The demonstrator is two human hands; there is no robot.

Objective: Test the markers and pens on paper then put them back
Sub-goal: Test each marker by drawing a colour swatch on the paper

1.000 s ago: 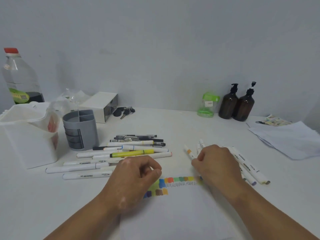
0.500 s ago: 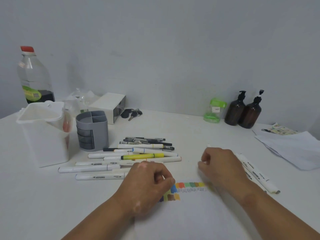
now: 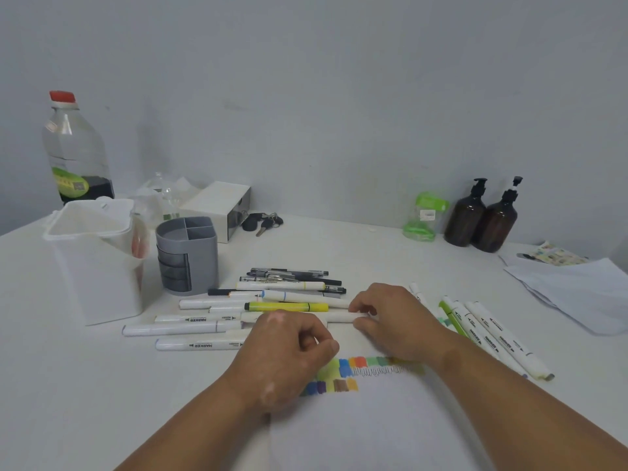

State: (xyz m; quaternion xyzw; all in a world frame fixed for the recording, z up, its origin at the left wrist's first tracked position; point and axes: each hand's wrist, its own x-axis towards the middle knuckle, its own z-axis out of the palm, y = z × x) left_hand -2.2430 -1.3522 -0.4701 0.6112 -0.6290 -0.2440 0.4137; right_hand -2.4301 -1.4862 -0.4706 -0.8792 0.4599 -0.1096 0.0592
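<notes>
Table [image 3: 85,385], grey organizer [image 3: 190,263] beside bin [image 3: 91,266], right fingers [image 3: 363,300] pinch marker [image 3: 339,316], left fingers' [image 3: 307,329] grip unclear

The left hand [image 3: 289,348] covers the middle of a long white plastic marker [image 3: 338,316] and the ends of the neighbouring white markers [image 3: 200,344]. Whether its curled fingers hold anything cannot be told. The right hand [image 3: 390,317] pinches and hides that marker's other end. The white paper sheet [image 3: 373,433] at the table's near edge and both forearms are cut off by the frame's bottom.
</notes>
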